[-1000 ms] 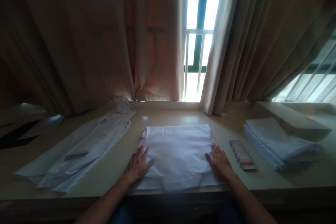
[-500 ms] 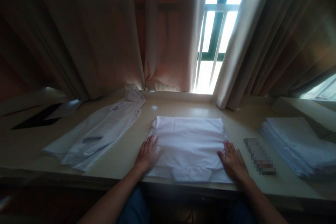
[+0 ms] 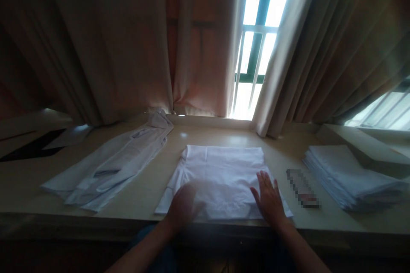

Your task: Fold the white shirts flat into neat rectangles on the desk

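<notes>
A folded white garment [image 3: 221, 170] lies flat on the light counter [image 3: 144, 192] straight ahead of me. My right hand [image 3: 269, 198] rests flat on its right front part, fingers stretched out and apart. My left hand [image 3: 184, 204] is over the garment's left front part and is smeared by motion, so its fingers do not show clearly.
A white shirt [image 3: 115, 164] lies spread out on the counter to the left. A stack of folded white cloths [image 3: 346, 177] sits at the right, with a small blurred flat object [image 3: 303, 187] beside it. Curtains [image 3: 128, 42] and a bright window [image 3: 256, 42] stand behind.
My left hand has slid right from the garment's left edge onto the cloth and is now blurred. The right hand moved slightly inward. The view shifted a little.
</notes>
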Motion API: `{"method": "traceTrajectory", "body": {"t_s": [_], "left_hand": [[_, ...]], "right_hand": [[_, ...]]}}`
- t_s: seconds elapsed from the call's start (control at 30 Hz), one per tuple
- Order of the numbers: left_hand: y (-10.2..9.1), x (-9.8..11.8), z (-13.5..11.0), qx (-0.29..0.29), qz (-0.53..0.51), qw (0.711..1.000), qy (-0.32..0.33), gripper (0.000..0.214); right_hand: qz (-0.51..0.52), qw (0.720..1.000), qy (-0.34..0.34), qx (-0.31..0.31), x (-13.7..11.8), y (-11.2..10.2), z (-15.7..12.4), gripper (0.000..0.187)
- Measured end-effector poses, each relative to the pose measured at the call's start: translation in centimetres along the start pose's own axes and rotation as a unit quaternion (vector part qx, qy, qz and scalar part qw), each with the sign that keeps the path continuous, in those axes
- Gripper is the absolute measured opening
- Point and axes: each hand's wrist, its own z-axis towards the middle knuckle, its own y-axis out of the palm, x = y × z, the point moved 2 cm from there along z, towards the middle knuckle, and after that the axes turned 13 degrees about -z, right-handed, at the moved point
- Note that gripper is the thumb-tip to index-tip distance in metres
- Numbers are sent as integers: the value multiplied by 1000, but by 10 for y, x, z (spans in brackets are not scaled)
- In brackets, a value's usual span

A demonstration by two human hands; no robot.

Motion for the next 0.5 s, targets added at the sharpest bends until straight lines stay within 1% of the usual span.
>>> {"method": "traceTrajectory", "body": {"t_s": [0.07,0.1,0.17,0.23,0.3,0.43,0.5], "left_hand": [[11,22,-22,-11,-41,999,31,38],[16,30,-31,-1,-51,998,33,37],[22,39,-42,26,-62,998,14,34],[23,41,-43,42,-68,997,-13,28],[21,40,-37,42,-78,996,-30,20],[17,41,-26,48,-94,993,-42,17],[16,42,-23,56,-98,992,-57,19]], "right_hand": [[54,995,-67,41,-28,-15,-19,52],[76,993,-78,50,-39,-19,-30,48],[105,990,-71,63,-51,-22,-48,47],[119,989,-44,72,-52,-21,-60,51],[125,989,-31,69,-49,-18,-66,52],[129,986,-65,85,-52,-13,-70,50],[133,983,-67,105,-57,-10,-72,43]]}}
